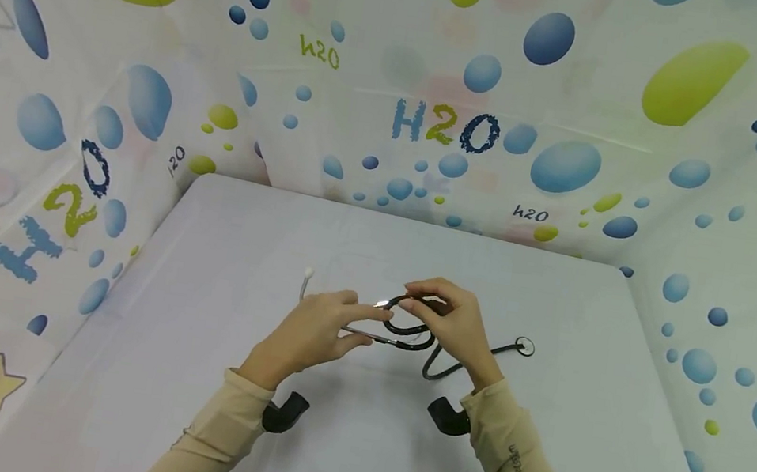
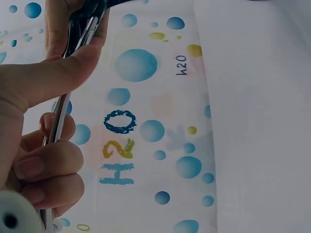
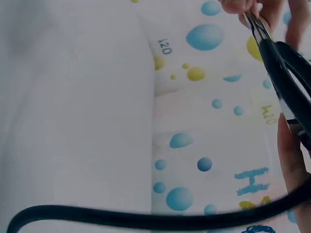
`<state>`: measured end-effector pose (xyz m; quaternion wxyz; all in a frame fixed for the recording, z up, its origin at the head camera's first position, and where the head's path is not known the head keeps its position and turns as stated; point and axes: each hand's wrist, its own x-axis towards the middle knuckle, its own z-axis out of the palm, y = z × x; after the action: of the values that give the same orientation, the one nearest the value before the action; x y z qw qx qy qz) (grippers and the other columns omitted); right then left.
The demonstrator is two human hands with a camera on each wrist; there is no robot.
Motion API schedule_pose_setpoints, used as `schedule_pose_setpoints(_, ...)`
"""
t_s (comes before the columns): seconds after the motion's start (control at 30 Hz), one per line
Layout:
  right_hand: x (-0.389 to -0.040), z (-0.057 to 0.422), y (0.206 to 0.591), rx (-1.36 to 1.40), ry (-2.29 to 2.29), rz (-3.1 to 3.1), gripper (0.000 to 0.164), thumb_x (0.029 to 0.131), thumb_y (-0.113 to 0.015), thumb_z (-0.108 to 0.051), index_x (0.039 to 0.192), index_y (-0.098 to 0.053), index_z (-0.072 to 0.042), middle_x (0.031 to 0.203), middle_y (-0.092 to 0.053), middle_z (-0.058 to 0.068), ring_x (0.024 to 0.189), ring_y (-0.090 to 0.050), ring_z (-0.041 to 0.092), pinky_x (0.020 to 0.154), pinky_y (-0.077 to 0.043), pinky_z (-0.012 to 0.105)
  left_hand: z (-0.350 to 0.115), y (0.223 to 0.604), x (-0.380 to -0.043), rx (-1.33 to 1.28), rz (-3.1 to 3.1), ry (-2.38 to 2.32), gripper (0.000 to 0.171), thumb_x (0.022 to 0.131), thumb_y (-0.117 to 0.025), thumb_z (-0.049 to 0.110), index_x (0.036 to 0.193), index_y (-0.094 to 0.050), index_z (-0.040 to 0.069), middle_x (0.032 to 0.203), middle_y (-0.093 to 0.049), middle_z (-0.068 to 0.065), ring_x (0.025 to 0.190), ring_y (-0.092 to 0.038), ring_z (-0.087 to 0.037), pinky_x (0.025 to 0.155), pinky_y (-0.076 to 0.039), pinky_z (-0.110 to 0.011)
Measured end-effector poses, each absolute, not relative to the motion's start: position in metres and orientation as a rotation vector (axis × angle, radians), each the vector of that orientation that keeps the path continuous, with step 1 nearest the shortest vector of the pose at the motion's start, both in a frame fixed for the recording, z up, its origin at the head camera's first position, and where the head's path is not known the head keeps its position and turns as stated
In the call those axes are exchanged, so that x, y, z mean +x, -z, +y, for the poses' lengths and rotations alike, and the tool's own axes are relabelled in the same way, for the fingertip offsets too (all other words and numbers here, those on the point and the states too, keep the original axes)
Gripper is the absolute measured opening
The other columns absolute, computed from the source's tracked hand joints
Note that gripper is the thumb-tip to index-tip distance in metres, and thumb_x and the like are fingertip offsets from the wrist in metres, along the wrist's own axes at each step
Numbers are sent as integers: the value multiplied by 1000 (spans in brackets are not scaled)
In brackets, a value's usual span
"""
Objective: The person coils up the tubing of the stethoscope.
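Observation:
Both hands hold a stethoscope [image 1: 416, 345] up over the white table. My left hand [image 1: 323, 328] grips its metal ear tubes [image 2: 59, 114], the fingers curled round them in the left wrist view. A pale ear tip [image 1: 309, 271] sticks up beyond that hand. My right hand [image 1: 454, 324] pinches the black tubing where it bends into a loop. From there the tubing [image 3: 146, 221] hangs in a curve, leading right to the round chest piece [image 1: 525, 346]. Part of the tubing is hidden behind the right fingers.
A white-covered table [image 1: 219, 247] lies under the hands. Patterned sheets [image 1: 374, 52] with blue and green drops surround it at the back and sides. Black curved pieces sit by the wrists, one at the left [image 1: 286, 413] and one at the right [image 1: 449, 417].

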<state>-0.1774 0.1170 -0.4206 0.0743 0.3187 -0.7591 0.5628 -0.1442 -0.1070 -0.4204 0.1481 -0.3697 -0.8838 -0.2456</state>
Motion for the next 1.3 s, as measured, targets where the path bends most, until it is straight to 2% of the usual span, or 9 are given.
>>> schedule_pose_setpoints(0.27,-190,134,428,960,-1774,-2280,18,90,-55,9,105,-63,14,93,-65,25,76,-65,7,69,-54,26,-110,422,-145,-1057,-2446,782,41,72,-82,22,112,-71,19,70,-55,0,53,-42,-7,50,-38,-16)
schedule_pose_setpoints(0.4,-191,133,441,906,-1820,-2256,17,92,-51,9,103,-61,15,87,-63,27,75,-65,11,68,-55,27,-113,423,-147,-1027,-2359,805,42,70,-83,21,111,-72,15,69,-55,-1,54,-43,-8,50,-38,-16)
schedule_pose_setpoints(0.57,-176,124,461,787,-1750,-2342,24,95,-46,8,113,-58,16,76,-63,23,59,-58,10,53,-52,26,-120,423,-152,-896,-2249,815,41,68,-84,16,107,-73,10,68,-55,-3,51,-40,-9,46,-37,-19)
schedule_pose_setpoints(0.7,-159,115,468,829,-1420,-2458,26,93,-51,4,117,-59,13,69,-61,9,52,-46,4,45,-42,21,-124,424,-155,-801,-2249,819,40,68,-84,15,106,-73,9,67,-55,-4,51,-39,-8,45,-37,-21)
schedule_pose_setpoints(0.83,-148,107,461,918,-1057,-2531,30,90,-60,-1,119,-61,7,67,-55,-1,54,-40,3,46,-37,18,-122,427,-156,-745,-2301,792,41,69,-84,17,108,-73,11,64,-53,-4,50,-39,-9,45,-37,-21)
schedule_pose_setpoints(1.0,-135,101,442,937,-663,-2629,31,84,-70,-8,114,-66,1,71,-54,0,54,-42,6,48,-38,18,-113,434,-154,-698,-2364,764,42,69,-84,17,109,-72,12,65,-53,-5,50,-37,-9,45,-36,-20)
schedule_pose_setpoints(1.3,-129,90,423,976,-443,-2664,17,86,-68,-11,101,-70,-3,77,-57,4,56,-51,12,50,-43,23,-102,436,-153,-721,-2382,789,41,70,-83,16,109,-72,12,65,-53,-5,51,-39,-10,46,-36,-20)
